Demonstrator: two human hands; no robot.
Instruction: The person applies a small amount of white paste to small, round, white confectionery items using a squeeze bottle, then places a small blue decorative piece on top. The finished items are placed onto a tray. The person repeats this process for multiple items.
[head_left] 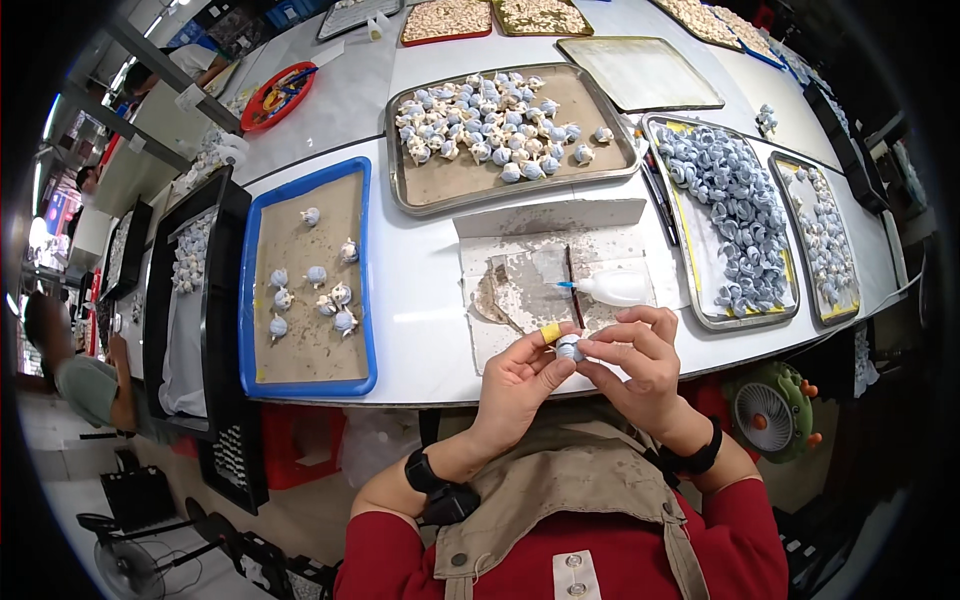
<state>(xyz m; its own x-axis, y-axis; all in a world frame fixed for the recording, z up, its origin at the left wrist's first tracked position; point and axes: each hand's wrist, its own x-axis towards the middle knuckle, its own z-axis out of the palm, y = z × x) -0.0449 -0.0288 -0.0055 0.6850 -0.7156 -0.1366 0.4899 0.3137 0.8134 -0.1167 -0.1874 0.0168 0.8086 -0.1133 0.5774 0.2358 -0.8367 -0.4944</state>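
My left hand (520, 385), a yellow band round one fingertip, pinches a small blue-grey rounded piece (569, 347) between thumb and finger. From the other side my right hand (638, 368) grips the same piece with its fingertips. Just beyond the hands lies a stained cardboard sheet (500, 262) with a raised back flap. On it rests a white squeeze bottle (618, 288) with a thin blue tip, lying on its side. A slim dark stick (571, 262) lies near the bottle's tip.
A blue tray (366, 290) with several small figures stands left. Behind the cardboard, a metal tray (400, 190) carries many more. At right, one tray (705, 318) is heaped with blue-grey curled pieces, beside a narrower tray (838, 312). A red basket (262, 122) stands far left.
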